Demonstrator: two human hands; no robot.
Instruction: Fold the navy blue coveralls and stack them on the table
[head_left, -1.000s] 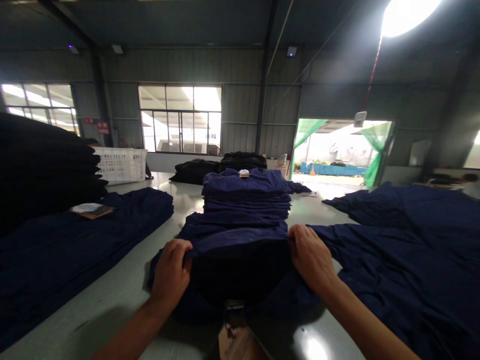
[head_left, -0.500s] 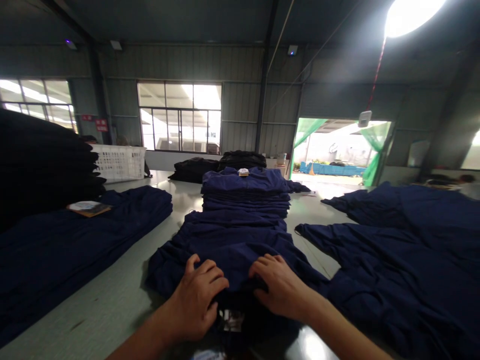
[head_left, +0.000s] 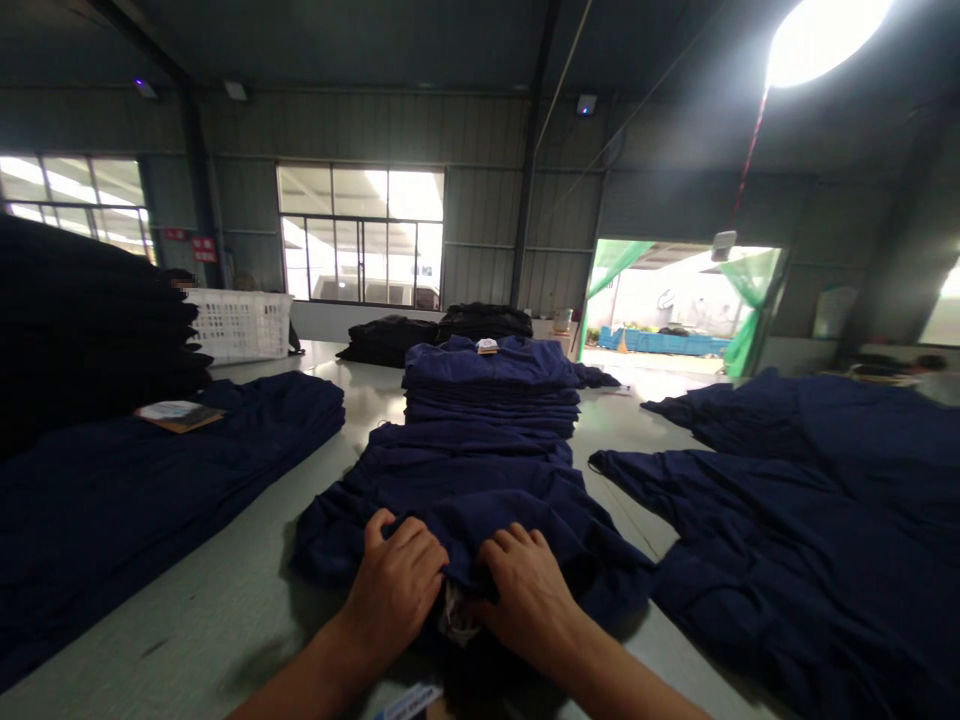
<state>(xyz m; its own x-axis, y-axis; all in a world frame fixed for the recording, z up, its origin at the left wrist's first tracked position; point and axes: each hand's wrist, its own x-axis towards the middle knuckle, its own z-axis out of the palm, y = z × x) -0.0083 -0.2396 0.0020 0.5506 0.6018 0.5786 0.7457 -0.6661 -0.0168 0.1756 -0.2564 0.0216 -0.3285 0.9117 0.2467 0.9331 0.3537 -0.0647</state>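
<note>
A dark blue garment (head_left: 480, 500) lies bunched in front of me on the pale table. My left hand (head_left: 397, 575) is closed on its near edge, thumb side toward the middle. Close beside it, my right hand (head_left: 525, 590) has its fingers curled over the same edge. Between the two hands a whitish label (head_left: 457, 612) shows, partly covered. Below my hands, a tag with blue print (head_left: 409, 702) hangs at the bottom of the view. Just beyond the garment stands a stack of folded blue garments (head_left: 491, 385) with a small tag on top.
Blue garments (head_left: 810, 530) spread over the right side of the table (head_left: 217, 590). At left are folded blue cloth (head_left: 247, 430) with a tag, a tall black pile (head_left: 82, 330) and a white basket (head_left: 244, 325). Black piles (head_left: 484, 320) stand farther back.
My right hand has moved left and slightly down, closer to my left hand, and the garment's near edge has bunched. The tag at the bottom shows more.
</note>
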